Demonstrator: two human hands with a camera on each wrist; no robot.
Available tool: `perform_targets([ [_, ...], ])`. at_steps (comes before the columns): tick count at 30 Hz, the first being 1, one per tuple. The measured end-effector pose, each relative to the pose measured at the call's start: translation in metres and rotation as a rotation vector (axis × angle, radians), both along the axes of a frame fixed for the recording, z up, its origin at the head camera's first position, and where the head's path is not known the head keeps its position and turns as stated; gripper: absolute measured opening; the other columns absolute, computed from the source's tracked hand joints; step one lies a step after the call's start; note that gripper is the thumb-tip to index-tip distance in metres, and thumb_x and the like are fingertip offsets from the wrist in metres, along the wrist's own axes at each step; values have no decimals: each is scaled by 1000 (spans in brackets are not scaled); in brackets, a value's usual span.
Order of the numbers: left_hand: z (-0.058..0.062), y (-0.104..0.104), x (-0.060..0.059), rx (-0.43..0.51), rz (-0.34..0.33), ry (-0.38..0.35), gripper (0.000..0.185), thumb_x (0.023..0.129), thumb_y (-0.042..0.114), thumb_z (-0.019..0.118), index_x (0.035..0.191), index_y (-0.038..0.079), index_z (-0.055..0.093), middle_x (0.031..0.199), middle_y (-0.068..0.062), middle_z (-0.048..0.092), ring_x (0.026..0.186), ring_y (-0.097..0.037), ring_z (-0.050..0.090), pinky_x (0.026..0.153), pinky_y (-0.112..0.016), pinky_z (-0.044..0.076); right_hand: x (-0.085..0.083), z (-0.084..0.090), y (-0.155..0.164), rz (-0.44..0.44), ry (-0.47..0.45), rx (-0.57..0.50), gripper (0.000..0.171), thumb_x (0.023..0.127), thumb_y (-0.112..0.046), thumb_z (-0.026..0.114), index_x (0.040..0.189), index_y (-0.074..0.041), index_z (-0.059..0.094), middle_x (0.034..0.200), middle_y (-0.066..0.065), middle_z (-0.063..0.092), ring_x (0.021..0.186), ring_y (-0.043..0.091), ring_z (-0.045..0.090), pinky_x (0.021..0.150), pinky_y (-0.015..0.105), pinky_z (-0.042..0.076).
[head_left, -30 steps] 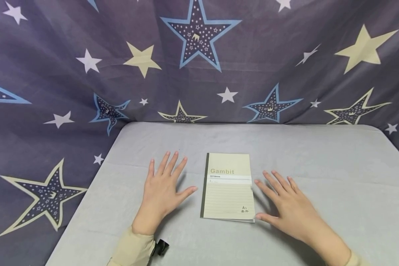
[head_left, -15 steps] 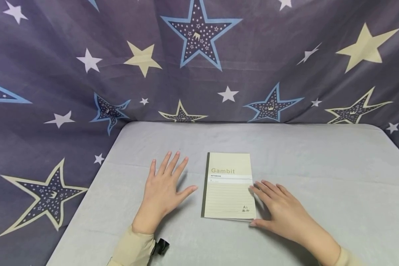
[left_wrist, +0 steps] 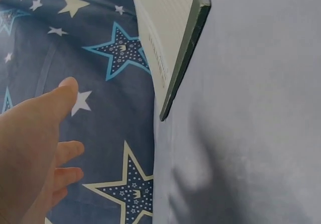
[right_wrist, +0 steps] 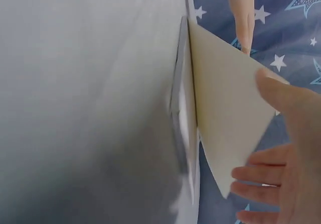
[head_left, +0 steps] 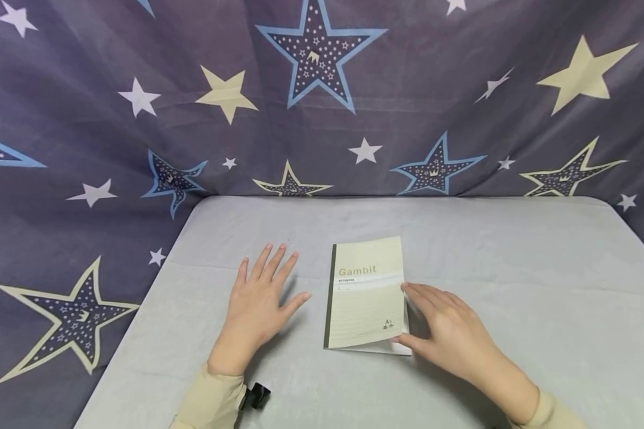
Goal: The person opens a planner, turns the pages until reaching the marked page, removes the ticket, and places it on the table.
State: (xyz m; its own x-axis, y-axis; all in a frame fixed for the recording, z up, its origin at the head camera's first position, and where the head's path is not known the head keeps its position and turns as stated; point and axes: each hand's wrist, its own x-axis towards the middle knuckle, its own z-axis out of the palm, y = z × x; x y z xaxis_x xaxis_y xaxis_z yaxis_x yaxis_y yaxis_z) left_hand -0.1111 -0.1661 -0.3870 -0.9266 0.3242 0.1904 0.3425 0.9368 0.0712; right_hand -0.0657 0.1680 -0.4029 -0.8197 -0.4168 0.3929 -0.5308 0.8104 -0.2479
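Notebook: a cream notebook [head_left: 366, 295] with a dark green spine was seen lying on the grey table [head_left: 515, 268], slightly towards the near edge, between the two hands. "Gambit" was printed across the upper part of its front cover, above a pale band and ruled lines.
Cover: the front cover [right_wrist: 225, 128] was raised off the inner pages along its right, free edge; in the right wrist view it was seen standing clear of the page block [right_wrist: 183, 128], while the spine side was kept down on the table.
Right hand: the right hand [head_left: 451, 336] was placed at the notebook's right edge, the thumb laid at the lower right corner and the fingers [head_left: 424, 298] stretched, close together, along the lifted edge. The cover was touched by the fingertips; whether it was actually pinched could not be told.
Left hand: the left hand [head_left: 257, 307] was laid flat on the table, just left of the notebook and apart from it. Its fingers were spread and straight, the thumb pointed towards the spine, and nothing was held.
Spine: in the left wrist view the dark spine [left_wrist: 184, 58] was seen near the left thumb, with a gap between them.
Backdrop: a dark cloth [head_left: 112, 119] printed with blue, cream and white stars was hung behind and beside the table.
Sleeves: pale beige sleeves were worn on both arms.
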Motion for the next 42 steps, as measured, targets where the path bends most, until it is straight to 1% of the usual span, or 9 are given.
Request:
perform_targets([
  [7,9,-10,2,102,-49,-68,68,98,56,51,153,17,40,159,-5,33,148,-27,23,118,-57,15,-4,21,-28,-20,-9,-129,87,79,-63,72,141,-5,55,135,10,61,121,31,59,98,51,48],
  [11,17,-18,2,206,-112,-98,62,98,50,55,150,16,45,155,-5,40,144,-28,33,116,-55,23,-8,28,-49,25,-31,-171,89,82,-66,67,147,-8,48,140,9,58,124,30,57,100,51,47],
  [16,26,-28,3,356,-156,-93,55,99,44,58,147,19,49,151,-1,46,139,-27,41,114,-51,29,-11,28,-74,93,-39,-184,87,85,-63,66,151,-10,43,139,9,58,124,29,57,100,49,47],
  [22,34,-35,6,496,-170,-59,50,98,37,63,146,27,51,149,7,48,137,-19,44,113,-46,33,-9,19,-94,194,-105,-121,75,86,-54,71,145,-12,51,146,5,51,128,25,53,105,44,44],
  [27,39,-39,8,568,-156,-113,53,96,36,66,146,34,49,154,15,39,141,-16,36,113,-52,31,-6,12,-100,296,-227,19,60,91,-49,68,139,-14,58,149,7,48,132,24,50,108,42,41],
  [31,37,-43,6,569,-143,-155,56,94,36,68,147,30,49,159,16,30,145,-20,31,111,-58,31,-4,7,-101,363,-298,120,54,94,-45,66,137,-13,59,150,8,46,134,23,48,110,42,39],
  [35,28,-49,0,539,-128,-181,58,92,35,72,146,26,51,160,10,30,145,-24,31,110,-58,31,0,4,-97,399,-328,182,48,95,-42,65,132,-12,63,148,9,49,134,23,47,110,43,39],
  [38,18,-54,-6,512,-119,-211,59,91,29,74,145,21,52,159,0,34,144,-30,33,110,-59,31,0,4,-90,406,-335,171,44,95,-40,65,130,-12,65,145,9,52,134,23,48,110,44,39],
  [42,3,-60,-12,460,-99,-252,61,88,22,77,144,13,53,156,-13,36,141,-38,35,109,-59,33,-3,4,-69,395,-282,92,42,95,-36,67,128,-11,65,139,9,58,129,24,52,107,44,42],
])
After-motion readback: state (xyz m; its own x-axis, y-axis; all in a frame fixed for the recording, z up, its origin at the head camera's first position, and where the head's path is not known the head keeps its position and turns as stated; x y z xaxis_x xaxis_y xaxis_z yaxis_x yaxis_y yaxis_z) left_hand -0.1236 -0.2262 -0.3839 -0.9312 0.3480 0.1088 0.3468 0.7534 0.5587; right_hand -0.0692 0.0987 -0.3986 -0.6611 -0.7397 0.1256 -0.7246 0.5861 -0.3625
